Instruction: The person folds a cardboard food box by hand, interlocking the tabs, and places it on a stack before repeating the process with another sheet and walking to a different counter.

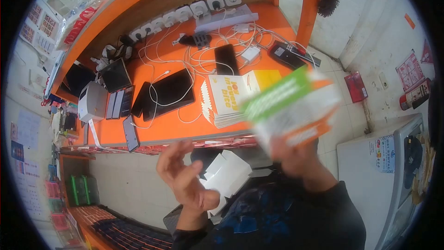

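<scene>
My right hand (pixel 293 157) grips the lower edge of a green, white and orange printed packet (pixel 293 109), which is blurred by motion and held up over the desk's right front. My left hand (pixel 185 176) is raised in front of the desk with its fingers apart and nothing in it. Below and behind it, an opened white box (pixel 226 173) lies near my lap. A stack of folded white and yellow printed cards (pixel 229 99) sits on the orange desk (pixel 185 127), just left of the packet, which partly covers the stack's right side.
Tangled white cables (pixel 187 60), a tablet (pixel 169 93), a black phone (pixel 225 59) and another phone (pixel 131 133) lie on the desk. A small white printer (pixel 91 102) stands at the left. Sockets (pixel 199 8) line the back. A white freezer (pixel 370 157) stands at the right.
</scene>
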Demonstrator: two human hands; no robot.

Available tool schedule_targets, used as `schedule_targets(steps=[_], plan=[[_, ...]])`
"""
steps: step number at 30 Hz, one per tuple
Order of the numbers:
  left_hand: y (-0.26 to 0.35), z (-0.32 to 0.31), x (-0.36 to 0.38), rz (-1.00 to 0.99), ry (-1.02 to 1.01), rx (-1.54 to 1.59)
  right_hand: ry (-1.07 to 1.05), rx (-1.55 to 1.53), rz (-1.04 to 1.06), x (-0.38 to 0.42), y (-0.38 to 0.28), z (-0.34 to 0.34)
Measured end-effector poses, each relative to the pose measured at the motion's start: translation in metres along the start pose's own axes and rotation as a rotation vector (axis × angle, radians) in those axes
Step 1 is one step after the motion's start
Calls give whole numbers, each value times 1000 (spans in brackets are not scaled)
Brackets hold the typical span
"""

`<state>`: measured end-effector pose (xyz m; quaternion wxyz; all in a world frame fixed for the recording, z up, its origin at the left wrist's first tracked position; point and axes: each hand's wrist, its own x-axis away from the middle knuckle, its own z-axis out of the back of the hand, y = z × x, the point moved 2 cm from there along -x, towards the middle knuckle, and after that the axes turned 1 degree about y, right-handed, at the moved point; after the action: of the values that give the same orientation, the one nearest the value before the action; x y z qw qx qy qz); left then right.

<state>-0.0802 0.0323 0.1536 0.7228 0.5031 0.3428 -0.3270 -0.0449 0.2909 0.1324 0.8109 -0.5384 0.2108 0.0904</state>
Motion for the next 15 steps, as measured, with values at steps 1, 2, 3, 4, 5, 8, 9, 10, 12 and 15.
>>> schedule_targets(steps=[1, 2, 3, 4, 5, 8, 9, 10, 12, 15], plan=[[-3, -5, -1, 0, 2, 4, 94, -25, -223, -8, 11, 8], [-6, -10, -1, 30, -17, 17, 100, 106, -238, -30, 21, 18], [-8, -15, -2, 58, -38, 30, 108, 238, -252, -52, 32, 26], [-10, -20, -3, 81, -39, 78, 113, 241, -249, -62, 43, 22], [-13, -23, -1, 75, -38, 81, 184, 359, -190, -72, 53, 14], [-20, -27, -1, 99, -79, 106, 219, 682, -42, -78, 47, -9], [-21, -26, -1, 111, -85, 87, 174, 889, 45, -77, 43, -18], [-22, -25, -1, 126, -91, 66, 125, 885, -10, -77, 44, -22], [-25, -21, -1, 135, -99, 51, 189, 778, -2, -76, 57, -17], [-32, -19, -1, 147, -103, 48, 272, 626, -59, -81, 60, 2]])
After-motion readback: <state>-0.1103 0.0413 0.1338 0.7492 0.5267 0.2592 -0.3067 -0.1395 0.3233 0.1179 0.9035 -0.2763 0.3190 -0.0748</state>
